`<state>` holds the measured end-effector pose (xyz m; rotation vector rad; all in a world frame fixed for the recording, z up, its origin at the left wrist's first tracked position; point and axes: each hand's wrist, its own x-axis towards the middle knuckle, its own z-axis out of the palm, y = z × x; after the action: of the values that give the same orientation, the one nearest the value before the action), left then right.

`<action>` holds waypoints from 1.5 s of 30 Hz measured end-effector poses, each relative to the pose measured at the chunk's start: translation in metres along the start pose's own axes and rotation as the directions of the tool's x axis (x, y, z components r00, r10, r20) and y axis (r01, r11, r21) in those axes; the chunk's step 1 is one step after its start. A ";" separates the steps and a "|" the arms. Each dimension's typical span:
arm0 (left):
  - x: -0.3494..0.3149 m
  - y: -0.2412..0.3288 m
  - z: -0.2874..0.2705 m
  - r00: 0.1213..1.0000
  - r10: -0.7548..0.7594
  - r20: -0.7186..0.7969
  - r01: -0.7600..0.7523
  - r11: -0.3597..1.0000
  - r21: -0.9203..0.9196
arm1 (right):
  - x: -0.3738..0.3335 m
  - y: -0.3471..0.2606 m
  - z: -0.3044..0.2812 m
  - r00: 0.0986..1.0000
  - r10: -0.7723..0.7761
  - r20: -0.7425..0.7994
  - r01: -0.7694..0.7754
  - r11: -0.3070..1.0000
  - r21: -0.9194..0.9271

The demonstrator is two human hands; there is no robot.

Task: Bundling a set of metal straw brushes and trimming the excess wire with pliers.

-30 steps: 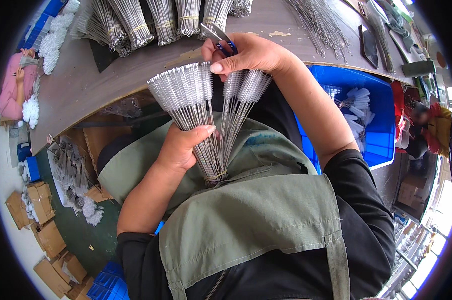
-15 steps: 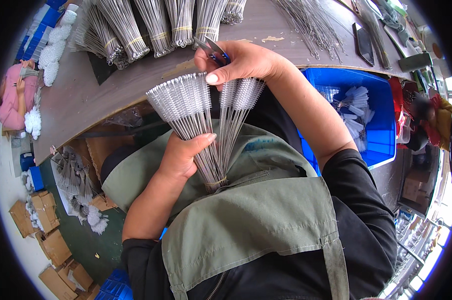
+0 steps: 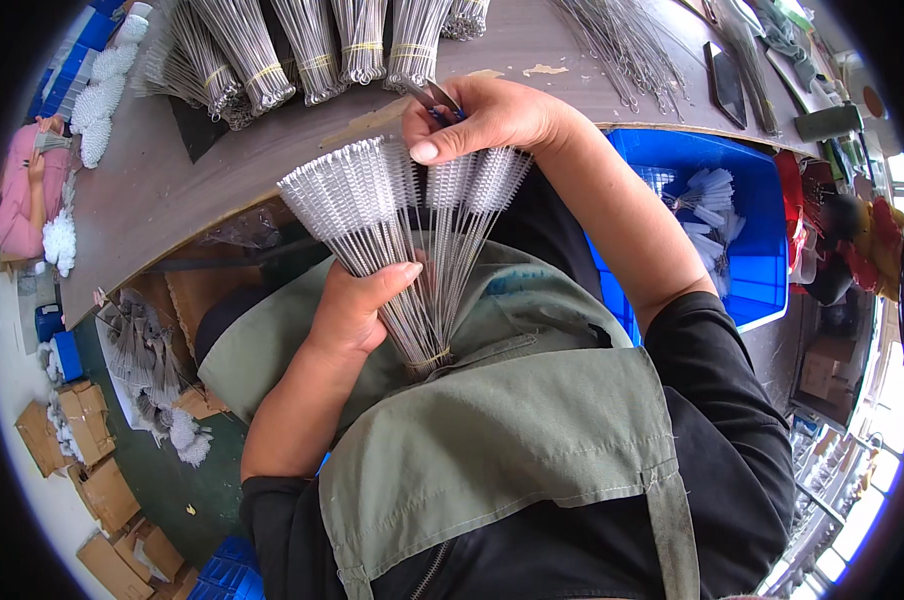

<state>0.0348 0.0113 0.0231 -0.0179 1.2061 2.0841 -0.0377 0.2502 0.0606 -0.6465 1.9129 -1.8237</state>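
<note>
A fanned bundle of thin wire brushes (image 3: 350, 197) with white bristle heads stands over my lap, heads up. A yellow band (image 3: 429, 361) ties the twisted-wire stems at the bottom. My left hand (image 3: 355, 308) is closed around the left part of the stems, its thumb across the front. My right hand (image 3: 487, 118) is at the bristle tops, where the fan splits into a wider left group and a smaller right one. Small scissors (image 3: 435, 101) with blue handles are held in that hand, blades toward the table. Its thumb touches the bristle tips; the other fingertips are partly hidden.
Banded wire-brush bundles (image 3: 317, 55) line the table's far side (image 3: 532, 95). Loose looped wires (image 3: 622, 55) and a dark phone (image 3: 724, 84) lie to their right. A blue bin (image 3: 757, 235) with white brushes stands right. At far left sits another person (image 3: 22, 190); cardboard boxes (image 3: 107, 495) are below.
The left group of brushes has spread further left with my left hand. My right hand has shifted slightly; a gap has opened between the groups. The scissors stay in my right hand.
</note>
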 end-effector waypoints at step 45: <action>0.003 -0.001 -0.001 1.000 -0.018 0.015 0.018 1.000 -0.010 | -0.001 0.006 -0.004 1.000 -0.026 0.013 0.025 0.998 0.056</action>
<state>0.0326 0.0126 0.0207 -0.0179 1.1825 2.0711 -0.0393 0.2541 0.0551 -0.6663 1.8454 -1.8764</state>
